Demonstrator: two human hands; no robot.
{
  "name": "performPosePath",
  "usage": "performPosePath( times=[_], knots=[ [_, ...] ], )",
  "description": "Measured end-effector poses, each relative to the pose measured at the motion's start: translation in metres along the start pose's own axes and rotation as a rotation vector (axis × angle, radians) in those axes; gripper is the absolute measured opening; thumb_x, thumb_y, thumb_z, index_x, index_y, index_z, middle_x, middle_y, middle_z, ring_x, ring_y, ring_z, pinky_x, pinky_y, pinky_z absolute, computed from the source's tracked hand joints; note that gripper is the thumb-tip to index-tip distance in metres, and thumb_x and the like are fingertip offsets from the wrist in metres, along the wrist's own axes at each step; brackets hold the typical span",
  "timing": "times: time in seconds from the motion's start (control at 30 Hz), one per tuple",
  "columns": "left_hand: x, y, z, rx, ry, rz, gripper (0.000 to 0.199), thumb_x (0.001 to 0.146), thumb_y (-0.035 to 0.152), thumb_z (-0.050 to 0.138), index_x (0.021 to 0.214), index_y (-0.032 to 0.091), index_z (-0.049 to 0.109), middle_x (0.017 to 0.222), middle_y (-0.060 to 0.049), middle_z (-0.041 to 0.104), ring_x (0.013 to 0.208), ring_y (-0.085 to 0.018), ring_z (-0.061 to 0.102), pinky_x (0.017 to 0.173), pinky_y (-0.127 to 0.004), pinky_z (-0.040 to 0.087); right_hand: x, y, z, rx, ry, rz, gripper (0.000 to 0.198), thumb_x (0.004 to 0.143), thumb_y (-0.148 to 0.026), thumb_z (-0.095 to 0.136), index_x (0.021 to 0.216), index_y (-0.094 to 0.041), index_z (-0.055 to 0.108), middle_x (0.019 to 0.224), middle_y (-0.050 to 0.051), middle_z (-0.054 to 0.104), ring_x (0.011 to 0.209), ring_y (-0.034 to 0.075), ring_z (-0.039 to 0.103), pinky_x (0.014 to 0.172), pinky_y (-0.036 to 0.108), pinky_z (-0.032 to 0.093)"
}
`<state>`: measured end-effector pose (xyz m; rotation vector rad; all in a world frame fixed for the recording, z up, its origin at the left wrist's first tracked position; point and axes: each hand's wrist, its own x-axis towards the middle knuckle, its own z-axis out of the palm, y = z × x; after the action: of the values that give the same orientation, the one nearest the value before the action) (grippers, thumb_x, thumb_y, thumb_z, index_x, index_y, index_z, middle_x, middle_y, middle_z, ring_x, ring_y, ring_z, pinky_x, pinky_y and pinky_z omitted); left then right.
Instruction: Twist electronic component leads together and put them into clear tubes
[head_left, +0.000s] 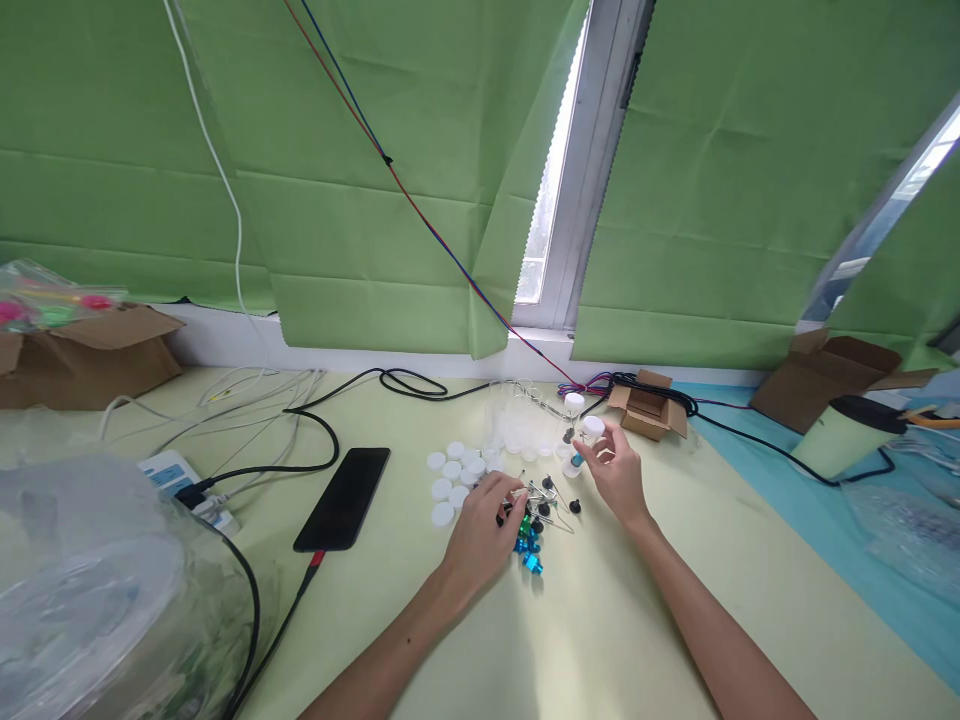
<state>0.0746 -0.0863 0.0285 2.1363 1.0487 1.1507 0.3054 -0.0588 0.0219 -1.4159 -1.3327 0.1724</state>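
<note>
My left hand [486, 530] is closed at the left side of a small heap of parts. Its thumb and fingertips come together among black pieces, and what they pinch is hidden. Within the heap are blue fittings [532, 563], green pieces [524, 524], black knobs [574, 506] and thin metal pins [541, 496]. My right hand [618, 472] pinches a small clear vial with a white cap [592, 427], with a blue piece showing low in it. Behind it stands another white cap [574, 400]. Several round white caps [443, 514] lie left of the heap.
A black phone [343, 498] with a cable lies left, near a white power strip [180, 490]. A clear plastic bag [97, 580] fills the near left. Behind my right hand sit a small open carton [649, 408] and coiled black cable [660, 385]. A cup [844, 437] stands right.
</note>
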Motion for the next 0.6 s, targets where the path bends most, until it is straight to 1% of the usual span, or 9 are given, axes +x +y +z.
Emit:
performPosePath(
  times=[0.07, 0.2, 0.27, 0.43, 0.6],
  knots=[
    [0.0, -0.001, 0.0, -0.001, -0.009, -0.005, 0.021, 0.097, 0.029, 0.044, 0.098, 0.02, 0.063, 0.092, -0.006, 0.063, 0.076, -0.017, 0.06, 0.066, -0.029, 0.049, 0.0, 0.0, 0.001, -0.008, -0.016, -0.009, 0.049, 0.085, -0.057, 0.059, 0.114, -0.018, 0.055, 0.085, 0.006, 0.068, 0.063, 0.018, 0.058, 0.06, 0.03, 0.05],
    [0.0, -0.002, 0.001, 0.006, -0.022, -0.008, 0.022, 0.097, 0.029, 0.043, 0.098, 0.02, 0.063, 0.092, -0.006, 0.062, 0.077, -0.017, 0.059, 0.066, -0.03, 0.049, -0.001, 0.002, 0.006, -0.002, -0.053, -0.024, 0.051, 0.085, -0.058, 0.056, 0.116, -0.017, 0.055, 0.101, 0.011, 0.069, 0.063, 0.017, 0.058, 0.057, 0.031, 0.05],
    [0.0, -0.003, 0.002, 0.011, -0.026, -0.006, 0.022, 0.097, 0.029, 0.043, 0.098, 0.02, 0.063, 0.092, -0.006, 0.062, 0.077, -0.017, 0.059, 0.065, -0.03, 0.049, -0.002, 0.005, 0.009, -0.019, -0.066, -0.035, 0.049, 0.086, -0.057, 0.056, 0.115, -0.017, 0.054, 0.105, 0.012, 0.068, 0.063, 0.017, 0.059, 0.058, 0.031, 0.051],
    [0.0, -0.003, 0.002, 0.027, -0.033, 0.002, 0.022, 0.097, 0.029, 0.043, 0.097, 0.02, 0.063, 0.092, -0.007, 0.063, 0.076, -0.018, 0.059, 0.066, -0.03, 0.048, -0.005, 0.015, 0.016, -0.1, -0.078, -0.08, 0.04, 0.086, -0.051, 0.056, 0.109, -0.018, 0.054, 0.101, 0.01, 0.068, 0.061, 0.016, 0.06, 0.062, 0.033, 0.051],
    [0.0, -0.001, 0.002, 0.031, -0.04, -0.004, 0.02, 0.096, 0.028, 0.045, 0.096, 0.019, 0.063, 0.092, -0.006, 0.063, 0.075, -0.017, 0.059, 0.067, -0.031, 0.048, -0.007, 0.023, 0.02, -0.125, -0.089, -0.07, 0.035, 0.085, -0.043, 0.057, 0.11, -0.018, 0.054, 0.098, 0.009, 0.066, 0.06, 0.016, 0.06, 0.065, 0.034, 0.052]
  ],
)
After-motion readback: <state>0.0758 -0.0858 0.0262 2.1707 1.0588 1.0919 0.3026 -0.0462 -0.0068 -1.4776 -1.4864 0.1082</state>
